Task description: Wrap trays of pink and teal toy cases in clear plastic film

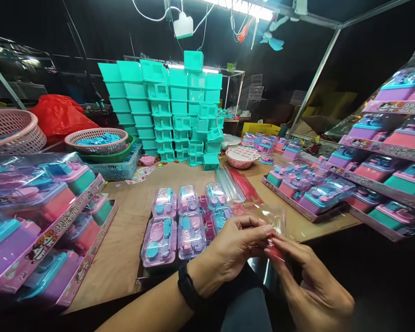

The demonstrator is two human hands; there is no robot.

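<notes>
Left hand (233, 251) was nearly closed, fingertips pinching a clear bag (275, 216) by its red edge (275, 252). Right hand (313, 281) pinched the same edge from the other side, fingers bent and narrow, tips almost touching the left's. Bag sat in front of the wearer, over the near side of the desk (124, 244), its clear part spread up and away from the fingers. Black band (190, 288) on the left wrist. Just left of the hands: open tray (141, 281) of clear-lidded toy boxes (159, 242), partly hidden by the left hand. Behind the bag, clear sleeves (228, 182) and red sleeves (244, 184) lay side by side on the desk. Filled trays were stacked at far left (67, 216) and far right (394, 184), pink printed rims. Teal bins (178, 106) stood in tall columns at the back. Left of those, a pink basket (97, 140) held blue parts (100, 139), near a red bag (62, 113). Small basket (240, 161) with printed sheets (244, 153) on it, right of the bins. Lit tube lamp (245, 7) overhead, blue fan (272, 41) just beside it.
</notes>
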